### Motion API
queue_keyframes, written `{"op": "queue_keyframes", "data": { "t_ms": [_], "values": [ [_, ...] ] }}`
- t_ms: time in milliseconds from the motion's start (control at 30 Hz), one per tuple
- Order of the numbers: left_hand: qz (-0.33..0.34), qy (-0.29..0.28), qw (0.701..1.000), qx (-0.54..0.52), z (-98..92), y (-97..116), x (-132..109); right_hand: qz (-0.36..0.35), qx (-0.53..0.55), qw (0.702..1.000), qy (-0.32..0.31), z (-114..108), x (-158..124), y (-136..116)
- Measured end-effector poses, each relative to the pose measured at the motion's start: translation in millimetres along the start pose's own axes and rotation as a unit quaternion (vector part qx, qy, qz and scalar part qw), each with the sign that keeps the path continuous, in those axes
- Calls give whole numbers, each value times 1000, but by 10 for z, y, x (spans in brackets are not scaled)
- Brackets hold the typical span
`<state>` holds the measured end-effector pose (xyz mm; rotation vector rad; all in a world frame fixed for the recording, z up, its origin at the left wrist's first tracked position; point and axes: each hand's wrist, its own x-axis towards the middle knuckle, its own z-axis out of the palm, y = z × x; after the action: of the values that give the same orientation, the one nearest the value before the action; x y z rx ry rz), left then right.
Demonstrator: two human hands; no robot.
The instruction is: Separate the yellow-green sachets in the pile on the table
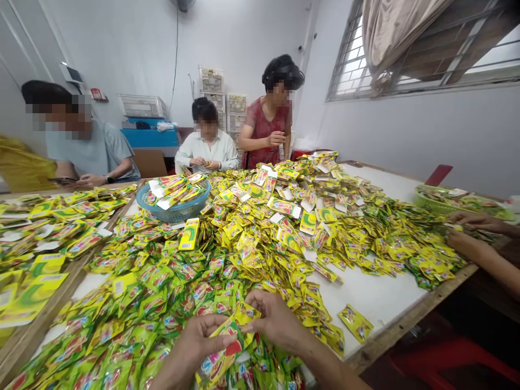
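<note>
My left hand (193, 344) is closed around a small yellow and green printed carton (221, 355) with red fruit pictures. Its far end points up toward my other hand. Between the thumb and fingers of my right hand (278, 322) is a yellow sachet (245, 313), pinched right at the carton's upper end. Whether the sachet is partly inside the carton I cannot tell. Under and around both hands lie heaped green sachets (162, 279), with yellow sachets (247, 244) beyond them. One yellow sachet (355, 323) lies apart on the white table (376, 295) to the right.
A blue basket (174, 208) of cartons stands at the left of the heap. More cartons (52, 249) cover the table on the left, past a wooden edge. Three people sit or stand opposite. At the right, another person's hands (471, 233) work near a green basket (430, 200).
</note>
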<state>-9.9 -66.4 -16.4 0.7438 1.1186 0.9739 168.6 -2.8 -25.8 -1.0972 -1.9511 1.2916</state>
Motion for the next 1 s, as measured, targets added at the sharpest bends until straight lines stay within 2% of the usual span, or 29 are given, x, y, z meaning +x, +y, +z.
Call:
{"op": "queue_keyframes", "data": {
  "t_ms": [67,133,300,433,533,600,767,1000],
  "values": [
    [6,2,1000,-1,5,-12,11,-27,-80,996,23,53,-19,-40],
    [15,11,1000,-5,1,-34,34,-29,-110,992,46,127,-37,-54],
    [29,43,998,19,-25,-79,94,43,-45,996,68,157,-99,-28],
    [54,48,997,-3,-16,-111,135,10,-22,993,114,76,-143,-81],
    [62,59,996,-28,-6,-139,146,-2,-12,995,101,110,-155,-115],
    [62,68,995,-25,0,-144,140,7,-27,994,102,164,-161,-124],
    [77,87,993,-16,39,-113,101,43,-98,981,164,287,-172,-163],
    [74,95,993,-8,57,-178,108,63,-42,995,58,295,-138,-189]
  ]
}}
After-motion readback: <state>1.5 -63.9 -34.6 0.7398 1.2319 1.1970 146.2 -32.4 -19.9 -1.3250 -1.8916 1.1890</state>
